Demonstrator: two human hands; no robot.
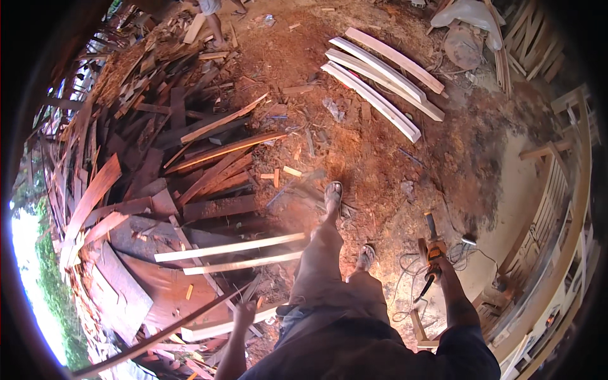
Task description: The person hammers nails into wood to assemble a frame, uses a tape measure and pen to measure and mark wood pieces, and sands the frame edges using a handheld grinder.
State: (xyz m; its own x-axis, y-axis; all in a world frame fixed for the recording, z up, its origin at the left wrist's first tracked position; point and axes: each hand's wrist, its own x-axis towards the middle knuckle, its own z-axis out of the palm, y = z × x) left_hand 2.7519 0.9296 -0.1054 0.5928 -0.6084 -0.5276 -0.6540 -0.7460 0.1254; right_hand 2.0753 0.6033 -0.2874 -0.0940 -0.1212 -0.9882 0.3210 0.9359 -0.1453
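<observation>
My right hand [446, 271] is closed round an orange-and-black power tool [436, 252], held out to my right side. A black handle sticks out from its far end, and a dark cord trails from its near end. My left hand [244, 313] hangs low at my left side, just below a long thin brown wood strip [161, 335]. Its fingers are blurred, and whether they touch the strip is unclear. Two pale sawn battens [231, 247] lie beyond that hand, left of my leg.
A big heap of scrap boards [158, 152] fills the left side. Several pale planks [380, 69] lie on the dirt ahead. Tangled cables [411, 266] lie near my right foot. Curved wooden framework [579, 209] stands at right. Another person's leg [215, 28] shows at far left.
</observation>
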